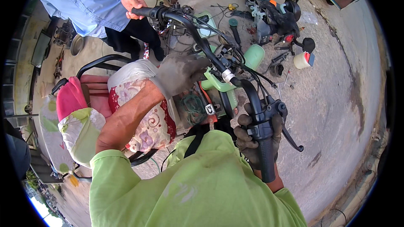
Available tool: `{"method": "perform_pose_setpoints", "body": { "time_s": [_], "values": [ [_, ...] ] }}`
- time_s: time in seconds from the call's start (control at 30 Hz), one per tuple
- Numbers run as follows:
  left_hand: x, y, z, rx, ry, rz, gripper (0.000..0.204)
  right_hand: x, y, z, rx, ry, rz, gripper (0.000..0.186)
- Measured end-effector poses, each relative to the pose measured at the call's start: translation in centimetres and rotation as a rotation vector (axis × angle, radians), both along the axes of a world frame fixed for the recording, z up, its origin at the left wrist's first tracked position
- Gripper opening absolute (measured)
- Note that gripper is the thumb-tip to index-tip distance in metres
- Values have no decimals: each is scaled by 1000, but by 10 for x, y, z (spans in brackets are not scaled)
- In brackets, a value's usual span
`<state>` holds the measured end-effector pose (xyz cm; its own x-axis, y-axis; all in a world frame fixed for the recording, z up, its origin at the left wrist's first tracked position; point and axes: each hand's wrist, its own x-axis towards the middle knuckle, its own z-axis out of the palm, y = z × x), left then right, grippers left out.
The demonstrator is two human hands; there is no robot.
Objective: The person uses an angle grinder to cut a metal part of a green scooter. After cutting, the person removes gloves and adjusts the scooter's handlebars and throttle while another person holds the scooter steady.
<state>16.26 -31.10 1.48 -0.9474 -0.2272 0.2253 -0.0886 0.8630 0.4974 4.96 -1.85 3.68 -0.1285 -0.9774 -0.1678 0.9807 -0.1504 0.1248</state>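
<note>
1. Black rubber covers the handlebar grip (266, 159) that your right hand (252, 141), in a dark worn glove, has its fingers wrapped fully around, just below the black brake lever (290, 136).
2. Your left hand (179, 73), in a grey glove, rests with fingers curled loosely at the middle of the curved black handlebar (198, 38), by the pale green scooter body (219, 86); whether it truly clamps anything I cannot tell.
3. By my judgement you are steadying and working on the steering assembly, so any next move calls for a firm hold on both sides, since loose cables (252, 75) run along the bar.
4. Another person in a blue shirt holds the far grip (141, 11) with one hand (132, 0).
5. Behind your left forearm lies the seat under a flowered cloth cover (147, 117).
6. Scattered parts lie on the concrete floor (336, 84).
</note>
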Motion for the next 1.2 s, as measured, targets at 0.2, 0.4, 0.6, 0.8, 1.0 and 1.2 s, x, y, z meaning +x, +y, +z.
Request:
{"method": "perform_pose_setpoints", "body": {
  "time_s": [0.2, 0.4, 0.6, 0.8, 1.0, 1.2],
  "values": [
    [-7, 48, -14, 527, -22, 478, 24, -1, 1, -2, 6, -23, 17, 81],
    [11, 24, -21, 266, 132, 184, 32, -2, 2, -3, 1, -11, 14, 81],
    [10, 39, -31, 719, 122, 435, 39, -3, 3, -1, 59, -22, 9, 82],
    [5, 70, -67, 1373, 567, 489, 41, -1, 2, -2, 58, 14, 10, 81],
    [9, 44, -82, 1281, 594, 254, 46, -1, 1, -6, 8, -8, 16, 83],
    [-13, 75, -96, 1337, 857, 410, 52, -1, 0, 0, 22, -19, -2, 77]
  ]
}}
